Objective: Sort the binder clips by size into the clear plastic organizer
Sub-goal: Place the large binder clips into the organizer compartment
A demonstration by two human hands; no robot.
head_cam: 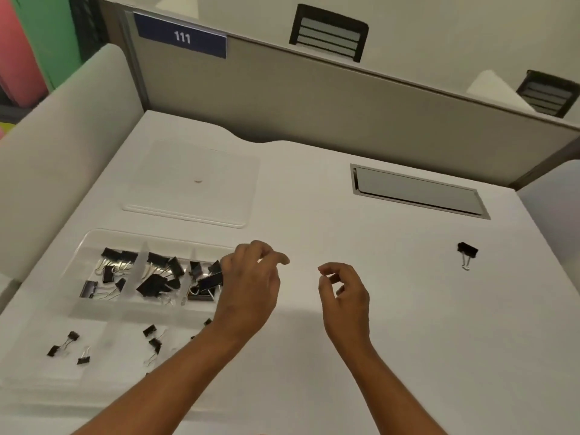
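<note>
Clips (157, 274) are lying in the organizer (94, 238); left hand (251, 277) and right hand (343, 290) are hovering loosely curled, holding nothing.

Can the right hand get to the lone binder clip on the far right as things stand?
Probably yes. The right hand holds nothing, and only bare desk lies between it and the lone binder clip. Whether the arm reaches that far can't be judged.

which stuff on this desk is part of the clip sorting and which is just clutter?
Part of the job:
- clear organizer holding sorted clips
- small loose clips in front of it
- lone binder clip far right
- left hand, right hand, both holding nothing

Just there:
- clear flat lid
- metal cable hatch
- "111" sign
</note>
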